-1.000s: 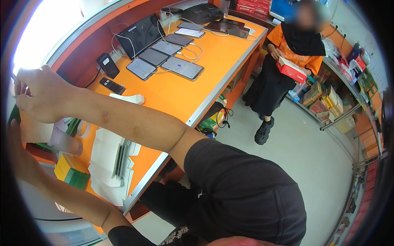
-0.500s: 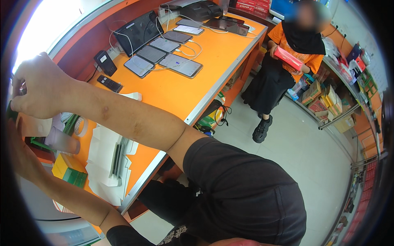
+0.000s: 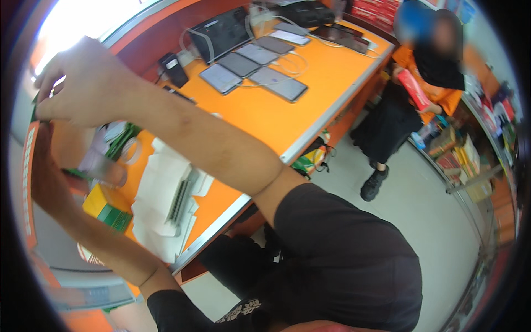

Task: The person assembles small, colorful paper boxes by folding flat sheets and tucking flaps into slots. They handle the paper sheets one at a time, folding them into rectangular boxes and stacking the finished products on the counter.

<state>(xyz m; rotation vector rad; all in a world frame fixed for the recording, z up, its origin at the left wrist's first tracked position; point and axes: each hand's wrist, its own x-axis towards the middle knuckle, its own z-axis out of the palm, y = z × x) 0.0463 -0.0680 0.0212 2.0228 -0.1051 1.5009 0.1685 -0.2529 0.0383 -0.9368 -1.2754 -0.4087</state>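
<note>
Both my arms reach to the left edge of the view. My right hand [image 3: 88, 83] is raised there with its fingers curled in and thumb bent toward them. Something dark green shows at its fingertips, too small to name. Just below, my left hand [image 3: 45, 144] is up against an orange strip with pale marks [image 3: 29, 191]; its fingers are hidden by the rim and shadow. Below my right forearm, a pale translucent cup [image 3: 105, 167], a roll of clear tape [image 3: 130, 150], a yellow and green box [image 3: 108, 207] and white card sheets [image 3: 160, 188] lie on the orange table.
Several phones [image 3: 238, 65] with white cables lie on the orange table [image 3: 243, 116], before a dark tablet [image 3: 220, 34]. A small black device [image 3: 173, 69] stands left of them. Across the floor [image 3: 343, 238], a seated person [image 3: 426, 72] holds a red box [image 3: 413, 90]. Shelves [image 3: 464, 149] hold packages.
The view has swung left, so the table and the person sit farther right in it. More of the orange strip shows beside my left hand. Both arms keep much the same pose.
</note>
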